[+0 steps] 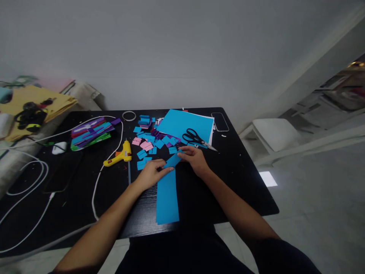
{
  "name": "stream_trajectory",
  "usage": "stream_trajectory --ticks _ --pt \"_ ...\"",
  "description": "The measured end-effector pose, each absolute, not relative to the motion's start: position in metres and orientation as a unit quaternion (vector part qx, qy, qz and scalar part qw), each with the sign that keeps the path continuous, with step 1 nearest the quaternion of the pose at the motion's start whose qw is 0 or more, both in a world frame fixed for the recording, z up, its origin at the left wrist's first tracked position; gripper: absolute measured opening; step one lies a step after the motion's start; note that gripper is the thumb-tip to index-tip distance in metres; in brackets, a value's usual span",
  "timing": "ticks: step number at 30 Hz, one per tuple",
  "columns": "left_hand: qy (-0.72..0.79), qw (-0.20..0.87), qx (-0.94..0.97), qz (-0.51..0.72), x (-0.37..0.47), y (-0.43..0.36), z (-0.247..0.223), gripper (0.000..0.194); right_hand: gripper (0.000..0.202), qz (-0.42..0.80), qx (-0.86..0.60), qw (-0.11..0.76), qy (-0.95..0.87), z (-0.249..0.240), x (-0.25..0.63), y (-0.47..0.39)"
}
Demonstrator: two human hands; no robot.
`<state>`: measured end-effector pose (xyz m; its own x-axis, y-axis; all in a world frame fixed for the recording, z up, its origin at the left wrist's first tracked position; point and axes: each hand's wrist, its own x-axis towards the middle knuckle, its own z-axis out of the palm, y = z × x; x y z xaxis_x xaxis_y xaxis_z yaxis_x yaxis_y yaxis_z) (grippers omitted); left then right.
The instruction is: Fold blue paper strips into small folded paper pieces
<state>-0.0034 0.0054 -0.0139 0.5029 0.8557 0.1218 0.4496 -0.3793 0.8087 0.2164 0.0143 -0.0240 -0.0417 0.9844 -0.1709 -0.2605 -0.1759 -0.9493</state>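
Observation:
A long blue paper strip (167, 199) lies on the black table near its front edge, its far end folded over at a slant. My left hand (154, 172) grips the strip at the fold, thumb across the top. At the strip's far right tip, my right hand (194, 158) pinches the paper between thumb and fingers. Just beyond both hands are small cut blue paper pieces (142, 154) and a few pink paper pieces (146, 145). Black-handled scissors (198, 139) rest on a large blue sheet (182, 123) behind my right hand.
A yellow glue gun (121, 154) lies left of my left hand, beside a white cable (98, 182). Further left are a stack of coloured paper (92, 133), a white mouse (59, 147) and a dark phone (62, 173). A clear phone case (219, 122) lies at the back right.

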Motion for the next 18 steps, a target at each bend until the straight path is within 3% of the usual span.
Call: stream_trajectory --ticks 18 --pt "0.446 0.341 0.782 0.272 -0.0027 0.0048 -0.0132 0.052 0.035 0.585 -0.483 0.529 -0.382 -0.0193 0.2123 0.0122"
